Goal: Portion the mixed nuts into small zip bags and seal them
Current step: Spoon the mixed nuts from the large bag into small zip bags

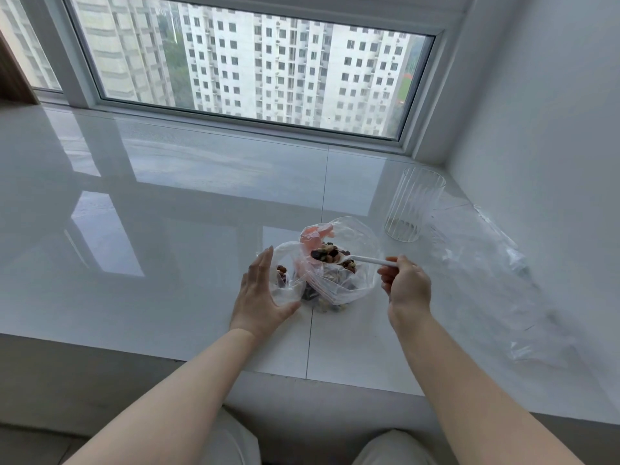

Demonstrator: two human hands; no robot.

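One loaded spoon point(369, 260), pinched in your right hand point(407, 280), needed tipping into the zip bag point(285, 283) your straight-fingered left hand point(260, 297) steadied.

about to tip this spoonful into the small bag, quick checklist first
1. Spoon loaded with nuts: ok.
2. Right hand pinches the spoon's handle end: ok.
3. Left hand steadies the small bag, fingers straight against its side: ok.
4. Small bag's mouth open: looks so, ok.
5. Spoon over the small bag: not ok; it is over the big bag, so it must move left first.
6. Room in the small bag: ok, only a few nuts show inside.
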